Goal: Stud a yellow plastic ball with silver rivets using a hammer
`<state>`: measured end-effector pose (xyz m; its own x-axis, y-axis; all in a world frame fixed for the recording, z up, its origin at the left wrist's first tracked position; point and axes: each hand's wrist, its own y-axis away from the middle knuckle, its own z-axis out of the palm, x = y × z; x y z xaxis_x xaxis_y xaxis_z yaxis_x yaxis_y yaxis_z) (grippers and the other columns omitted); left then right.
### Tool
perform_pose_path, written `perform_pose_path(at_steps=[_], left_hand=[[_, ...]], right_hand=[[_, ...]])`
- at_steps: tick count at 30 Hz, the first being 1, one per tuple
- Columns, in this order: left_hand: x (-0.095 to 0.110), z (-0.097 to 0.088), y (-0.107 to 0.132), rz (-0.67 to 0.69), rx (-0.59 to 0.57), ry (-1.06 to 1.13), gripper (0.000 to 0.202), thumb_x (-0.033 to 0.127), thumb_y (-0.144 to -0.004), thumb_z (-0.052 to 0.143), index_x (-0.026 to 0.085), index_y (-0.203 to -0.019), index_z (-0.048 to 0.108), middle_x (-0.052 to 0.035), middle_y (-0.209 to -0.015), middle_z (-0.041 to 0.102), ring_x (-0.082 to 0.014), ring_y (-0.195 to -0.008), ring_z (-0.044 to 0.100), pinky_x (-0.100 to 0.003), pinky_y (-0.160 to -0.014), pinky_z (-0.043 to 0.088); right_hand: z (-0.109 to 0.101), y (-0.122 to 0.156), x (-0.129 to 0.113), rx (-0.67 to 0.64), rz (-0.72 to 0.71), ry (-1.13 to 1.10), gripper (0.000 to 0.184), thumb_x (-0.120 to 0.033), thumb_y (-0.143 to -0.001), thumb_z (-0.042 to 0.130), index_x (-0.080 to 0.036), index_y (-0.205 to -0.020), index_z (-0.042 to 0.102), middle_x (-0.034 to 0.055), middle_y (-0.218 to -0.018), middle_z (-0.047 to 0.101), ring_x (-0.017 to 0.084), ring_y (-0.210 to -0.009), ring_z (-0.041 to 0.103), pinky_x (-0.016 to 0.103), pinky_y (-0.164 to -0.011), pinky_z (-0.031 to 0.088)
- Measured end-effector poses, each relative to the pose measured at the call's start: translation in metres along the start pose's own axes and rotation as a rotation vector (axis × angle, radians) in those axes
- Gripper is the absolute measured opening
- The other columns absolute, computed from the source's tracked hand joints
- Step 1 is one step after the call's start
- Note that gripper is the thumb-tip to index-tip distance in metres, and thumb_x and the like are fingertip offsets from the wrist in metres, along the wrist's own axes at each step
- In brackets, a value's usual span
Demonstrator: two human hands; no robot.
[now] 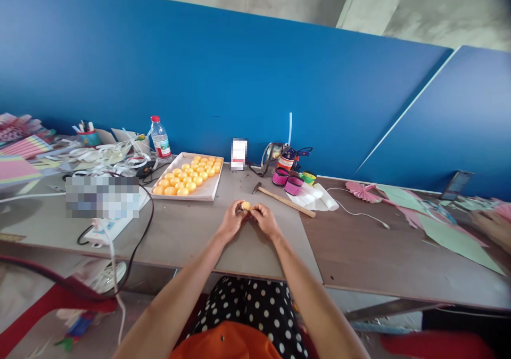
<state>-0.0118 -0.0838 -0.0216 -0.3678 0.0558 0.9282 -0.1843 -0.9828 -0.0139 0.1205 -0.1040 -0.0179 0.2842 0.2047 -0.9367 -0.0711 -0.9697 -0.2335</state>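
A small yellow rounded piece [246, 205] sits between my hands, just above the grey table mat. My left hand [232, 221] has its fingers wrapped around one side of the piece. On the other side, the fingertips of my right hand [265, 220] pinch together against its edge. Something small and reddish shows under the piece, too blurred to name. Beyond my hands, a wooden-handled hammer [285, 201] lies on the table. A shallow white tray [212, 193] to the left holds several rows of glossy orange-yellow balls [191, 175].
A phone [239, 154] leans against the blue partition [199, 71]. Rolls of coloured tape [294, 184] stand behind the hammer. On the left are a bottle [160, 139], a power strip [115, 223] and tangled white strips. At right, another person's hand [493, 226] is near green paper [459, 242].
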Motion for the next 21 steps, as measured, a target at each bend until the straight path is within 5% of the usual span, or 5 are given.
perform_pose_path(at_steps=[16, 21], left_hand=[[0.0019, -0.0009, 0.0034, 0.195, -0.054, -0.374, 0.030, 0.011, -0.067, 0.059, 0.019, -0.096, 0.058, -0.0030, -0.087, 0.061, -0.0145, -0.077, 0.057, -0.027, -0.074, 0.045], [0.0037, 0.0036, 0.0033, 0.109, -0.064, -0.232, 0.028, 0.016, -0.067, 0.061, 0.017, -0.094, 0.056, -0.0037, -0.086, 0.061, -0.0148, -0.076, 0.058, -0.030, -0.072, 0.047]], right_hand=[[0.0020, 0.0022, -0.0050, 0.046, 0.080, -0.019, 0.007, -0.025, -0.067, 0.049, -0.021, -0.069, 0.044, -0.0077, -0.050, 0.046, 0.010, -0.048, 0.044, 0.023, -0.052, 0.037], [0.0025, 0.0020, -0.0047, 0.087, 0.059, -0.048, 0.009, -0.028, -0.069, 0.051, -0.020, -0.068, 0.047, -0.0072, -0.052, 0.046, 0.010, -0.049, 0.043, 0.022, -0.051, 0.036]])
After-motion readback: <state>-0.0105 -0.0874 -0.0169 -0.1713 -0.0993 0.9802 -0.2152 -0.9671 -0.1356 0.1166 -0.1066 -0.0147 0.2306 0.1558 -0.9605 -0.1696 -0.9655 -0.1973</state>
